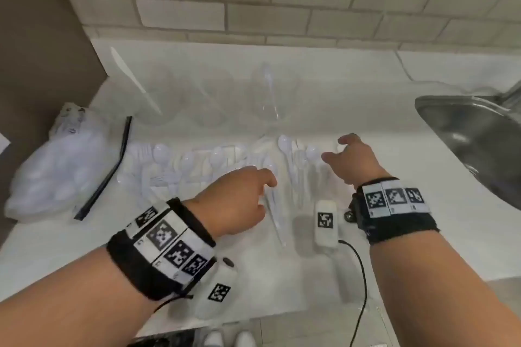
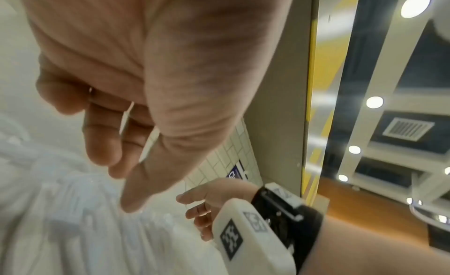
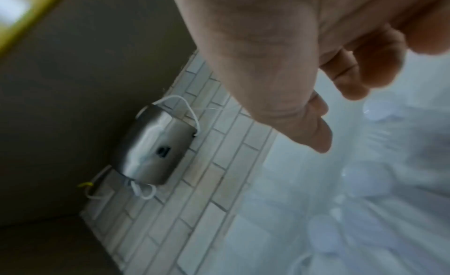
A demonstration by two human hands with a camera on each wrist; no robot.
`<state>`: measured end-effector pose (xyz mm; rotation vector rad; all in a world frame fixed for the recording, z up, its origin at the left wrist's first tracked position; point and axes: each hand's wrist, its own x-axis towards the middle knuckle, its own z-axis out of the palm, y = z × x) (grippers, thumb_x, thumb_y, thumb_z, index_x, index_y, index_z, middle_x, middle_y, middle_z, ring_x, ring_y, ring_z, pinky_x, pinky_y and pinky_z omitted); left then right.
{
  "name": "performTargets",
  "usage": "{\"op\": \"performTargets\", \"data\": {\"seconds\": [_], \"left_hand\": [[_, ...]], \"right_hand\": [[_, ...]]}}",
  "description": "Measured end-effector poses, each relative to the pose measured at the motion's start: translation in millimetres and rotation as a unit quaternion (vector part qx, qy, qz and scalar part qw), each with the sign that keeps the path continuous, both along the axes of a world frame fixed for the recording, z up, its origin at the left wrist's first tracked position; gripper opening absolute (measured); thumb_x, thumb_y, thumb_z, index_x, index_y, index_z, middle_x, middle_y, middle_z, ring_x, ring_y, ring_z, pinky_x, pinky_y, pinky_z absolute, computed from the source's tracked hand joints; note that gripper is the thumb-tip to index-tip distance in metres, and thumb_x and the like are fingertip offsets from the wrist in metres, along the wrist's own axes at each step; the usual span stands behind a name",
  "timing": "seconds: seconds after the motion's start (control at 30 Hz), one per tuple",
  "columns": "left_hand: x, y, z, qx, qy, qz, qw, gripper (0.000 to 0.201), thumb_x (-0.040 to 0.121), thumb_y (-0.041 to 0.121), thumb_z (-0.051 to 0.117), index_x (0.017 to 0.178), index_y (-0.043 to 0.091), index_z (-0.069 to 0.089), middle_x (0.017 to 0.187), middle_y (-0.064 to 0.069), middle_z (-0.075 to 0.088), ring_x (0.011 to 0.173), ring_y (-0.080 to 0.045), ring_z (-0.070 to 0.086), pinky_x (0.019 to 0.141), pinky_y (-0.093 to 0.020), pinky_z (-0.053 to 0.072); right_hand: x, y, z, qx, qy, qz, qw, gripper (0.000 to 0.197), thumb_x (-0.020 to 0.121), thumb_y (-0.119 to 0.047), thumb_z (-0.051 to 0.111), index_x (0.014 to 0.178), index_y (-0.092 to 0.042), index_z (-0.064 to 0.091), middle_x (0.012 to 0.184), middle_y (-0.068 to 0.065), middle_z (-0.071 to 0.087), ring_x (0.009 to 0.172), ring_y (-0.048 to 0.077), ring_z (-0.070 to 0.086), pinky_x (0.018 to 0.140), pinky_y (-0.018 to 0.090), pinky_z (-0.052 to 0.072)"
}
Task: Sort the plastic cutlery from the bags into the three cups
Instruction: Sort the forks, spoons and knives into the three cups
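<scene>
Three clear cups stand at the back of the white counter (image 1: 352, 93): the left cup (image 1: 153, 98) holds a white knife (image 1: 131, 77), the middle cup (image 1: 211, 101) looks empty, and the right cup (image 1: 267, 90) holds a clear spoon. White plastic cutlery (image 1: 194, 166) lies spread in a row in front of them. My left hand (image 1: 266, 194) (image 2: 119, 183) hovers over spoon handles with loosely curled fingers, its thumb tip down at the cutlery. My right hand (image 1: 335, 149) (image 3: 338, 119) hangs relaxed over the row's right end and holds nothing.
A plastic bag (image 1: 53, 175) with a black zip strip, still holding cutlery, lies at the left by a brown panel (image 1: 33, 51). A steel sink (image 1: 468, 138) cuts into the counter at the right. A metal dispenser (image 3: 155, 144) is on the tiled wall.
</scene>
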<state>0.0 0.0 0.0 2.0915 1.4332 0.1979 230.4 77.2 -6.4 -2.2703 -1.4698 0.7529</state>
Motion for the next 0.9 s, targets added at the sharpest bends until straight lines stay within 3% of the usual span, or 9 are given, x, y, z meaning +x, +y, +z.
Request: {"op": "performTargets", "data": {"seconds": [0.1,0.17,0.27,0.4,0.53,0.6,0.7,0.8,0.9], "left_hand": [[11,20,-8,0.01,0.089,0.007,0.996,0.049,0.087,0.016,0.056,0.132,0.031,0.045,0.117,0.001,0.047,0.1,-0.021,0.054,0.085,-0.029,0.043],[16,28,-10,-0.007,0.135,0.007,0.991,0.049,0.087,0.016,0.055,0.132,0.032,0.045,0.118,0.0,0.046,0.094,-0.022,0.053,0.081,-0.029,0.037],[22,36,-13,-0.008,0.181,-0.005,0.984,0.047,0.088,0.016,0.055,0.131,0.034,0.048,0.114,0.003,0.044,0.088,-0.02,0.048,0.08,-0.031,0.033],[33,45,-17,-0.009,0.156,-0.011,0.988,0.047,0.086,0.011,0.054,0.129,0.031,0.051,0.109,0.002,0.047,0.103,-0.024,0.054,0.08,-0.032,0.038],[39,54,-20,-0.013,0.12,-0.018,0.993,0.049,0.085,0.004,0.054,0.13,0.025,0.054,0.121,-0.002,0.055,0.11,-0.023,0.055,0.086,-0.027,0.043],[34,57,-18,-0.027,0.083,-0.01,0.996,0.051,0.084,0.001,0.053,0.13,0.023,0.055,0.128,-0.001,0.056,0.116,-0.02,0.054,0.093,-0.025,0.043],[22,66,-18,-0.037,0.05,0.027,0.998,0.048,0.086,0.0,0.052,0.129,0.02,0.055,0.127,-0.002,0.057,0.116,-0.019,0.053,0.093,-0.022,0.042],[22,71,-20,-0.046,0.074,0.04,0.995,0.045,0.087,0.007,0.058,0.131,0.018,0.052,0.127,-0.001,0.058,0.115,-0.019,0.054,0.094,-0.024,0.043],[29,71,-19,-0.061,0.062,0.026,0.996,0.05,0.085,0.012,0.065,0.133,0.014,0.051,0.125,-0.002,0.059,0.115,-0.02,0.056,0.098,-0.031,0.046]], "right_hand": [[1,13,-6,-0.084,-0.075,0.005,0.994,0.059,0.087,-0.027,0.054,0.141,-0.016,0.034,0.137,0.017,0.043,0.108,0.032,0.059,0.093,0.041,0.05],[-3,15,-10,-0.115,-0.105,0.038,0.987,0.048,0.09,-0.021,0.051,0.136,-0.011,0.041,0.136,0.016,0.046,0.117,0.031,0.054,0.092,0.036,0.047],[-12,13,-19,-0.108,-0.125,0.081,0.983,0.046,0.091,-0.015,0.047,0.136,-0.01,0.043,0.136,0.015,0.046,0.115,0.034,0.055,0.094,0.039,0.049],[-28,8,-28,-0.073,-0.098,0.123,0.985,0.051,0.089,-0.013,0.045,0.14,-0.019,0.042,0.135,0.012,0.046,0.113,0.037,0.056,0.096,0.046,0.049],[-39,4,-35,-0.063,-0.066,0.16,0.983,0.058,0.088,-0.011,0.047,0.144,-0.023,0.039,0.142,0.008,0.046,0.126,0.033,0.049,0.105,0.041,0.043],[-36,2,-30,-0.063,-0.036,0.164,0.984,0.057,0.092,-0.012,0.046,0.147,-0.022,0.034,0.145,0.006,0.045,0.129,0.029,0.047,0.106,0.033,0.039],[-30,-1,-18,-0.071,0.001,0.12,0.99,0.057,0.096,-0.032,0.049,0.148,-0.013,0.03,0.143,0.008,0.047,0.123,0.027,0.051,0.095,0.031,0.044],[-38,-8,-8,-0.14,-0.061,0.134,0.979,0.097,0.069,-0.075,0.061,0.137,-0.009,0.04,0.13,0.009,0.048,0.115,0.025,0.053,0.089,0.035,0.048],[-54,-14,-8,-0.168,-0.124,0.163,0.964,0.113,0.049,-0.078,0.073,0.133,-0.01,0.04,0.127,0.01,0.04,0.12,0.025,0.045,0.093,0.036,0.045]]}}
